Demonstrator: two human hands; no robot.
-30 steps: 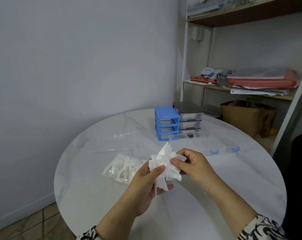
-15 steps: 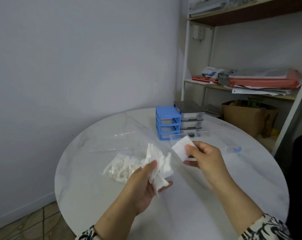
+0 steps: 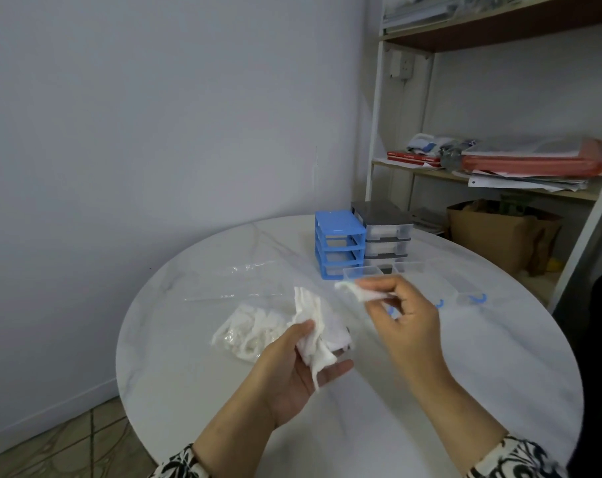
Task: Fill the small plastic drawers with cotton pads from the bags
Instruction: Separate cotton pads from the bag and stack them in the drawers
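My left hand (image 3: 292,370) holds a bunch of white cotton pads (image 3: 313,331) above the round table, thumb pressed on them. My right hand (image 3: 404,320) pinches a single cotton pad (image 3: 358,291) just in front of several clear pulled-out drawers (image 3: 410,274) with blue handles lying on the table. A clear bag with more cotton pads (image 3: 249,331) lies left of my hands. The blue drawer frame (image 3: 339,243) and the grey drawer unit (image 3: 384,232) stand side by side at the table's far side.
An empty clear plastic bag (image 3: 244,281) lies flat on the white marble table (image 3: 499,357). Behind stands a shelf unit (image 3: 499,174) with papers and red folders, and a brown paper bag (image 3: 499,232) beneath it. Tiled floor shows at the lower left.
My right hand pulled one pad away from the bunch and carried it up and right toward the clear drawers. My left hand kept the bunch and dropped slightly.
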